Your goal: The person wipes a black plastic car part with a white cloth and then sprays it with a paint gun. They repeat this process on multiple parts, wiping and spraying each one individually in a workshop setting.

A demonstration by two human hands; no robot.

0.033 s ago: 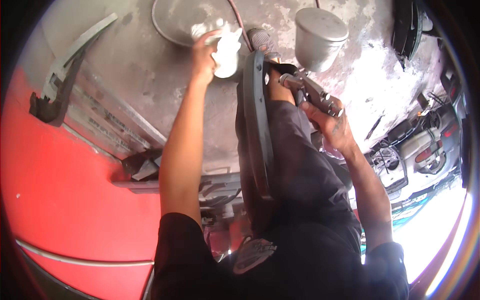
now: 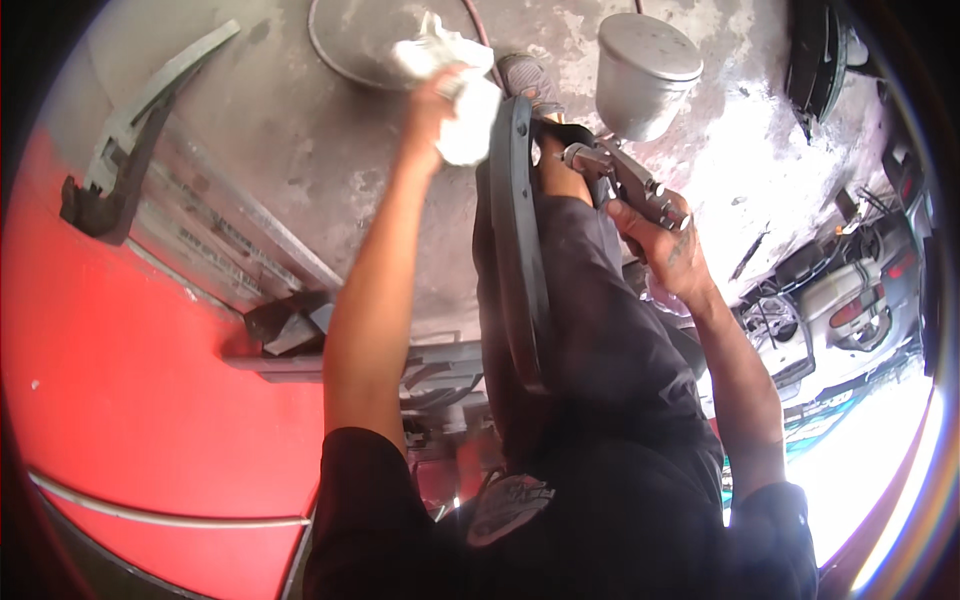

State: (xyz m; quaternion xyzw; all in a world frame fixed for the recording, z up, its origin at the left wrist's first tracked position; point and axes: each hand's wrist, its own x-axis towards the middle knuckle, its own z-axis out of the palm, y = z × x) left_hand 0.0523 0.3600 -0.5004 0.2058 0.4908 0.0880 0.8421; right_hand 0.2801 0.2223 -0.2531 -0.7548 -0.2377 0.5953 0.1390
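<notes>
My left hand [image 2: 428,120], fingers closed, holds a crumpled white cloth [image 2: 467,125] beside the upper end of a long dark plastic trim piece [image 2: 520,250], which lies lengthwise along my trousered leg. My right hand [image 2: 660,240] grips a silver metal spray gun [image 2: 632,180] just right of that piece, over my lower leg; the underside of the gun is partly hidden. Beyond the gun stands a silver lidded metal pot [image 2: 648,75].
Bumper-like parts [image 2: 120,190] and long grey strips [image 2: 245,240] lie at left by a red panel [image 2: 150,400]. Hoses [image 2: 318,35] run over the stained concrete floor [image 2: 260,100]. Several car parts [image 2: 850,310] crowd the bright right side. My shoe [image 2: 530,78] is at top centre.
My left hand with the cloth has shifted right, toward the trim piece, and the cloth's outline has changed. My right hand and the spray gun moved only slightly.
</notes>
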